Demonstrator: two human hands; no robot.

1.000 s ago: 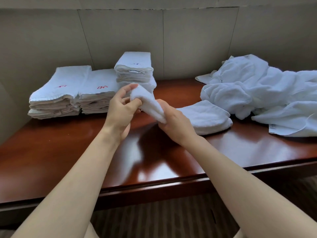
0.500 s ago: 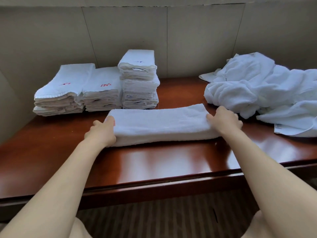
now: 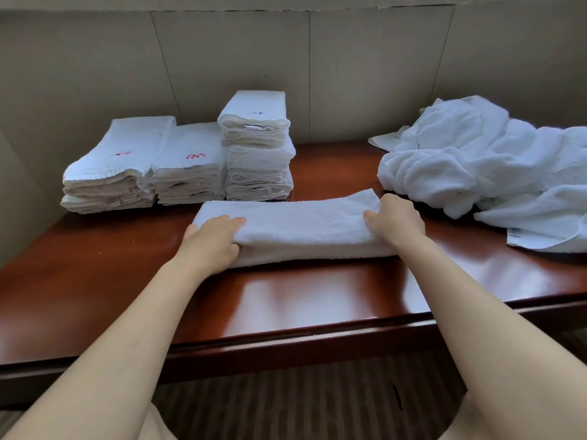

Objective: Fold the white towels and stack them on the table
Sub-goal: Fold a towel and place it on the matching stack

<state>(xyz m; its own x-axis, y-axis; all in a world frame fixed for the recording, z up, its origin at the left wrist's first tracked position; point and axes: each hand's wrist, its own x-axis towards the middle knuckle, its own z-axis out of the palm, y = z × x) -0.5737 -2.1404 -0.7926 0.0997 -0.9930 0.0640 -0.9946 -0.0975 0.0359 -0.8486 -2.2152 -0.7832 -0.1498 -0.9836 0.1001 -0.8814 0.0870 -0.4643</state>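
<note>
We see the folded white towel (image 3: 298, 230) lying flat mid-worktop (image 3: 95, 281), a long thick strip running left to right. Our left hand (image 3: 211, 241) pinches its left end and our right hand (image 3: 395, 219) clasps the right end, fingers curled over.

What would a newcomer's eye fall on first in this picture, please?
Probably the long folded towel at the table's centre, with the left hand gripping one end and the right hand the other. Next, three neat stacks of folded towels at the back left against the wall, and the rumpled pile of unfolded ones at the right.
</note>
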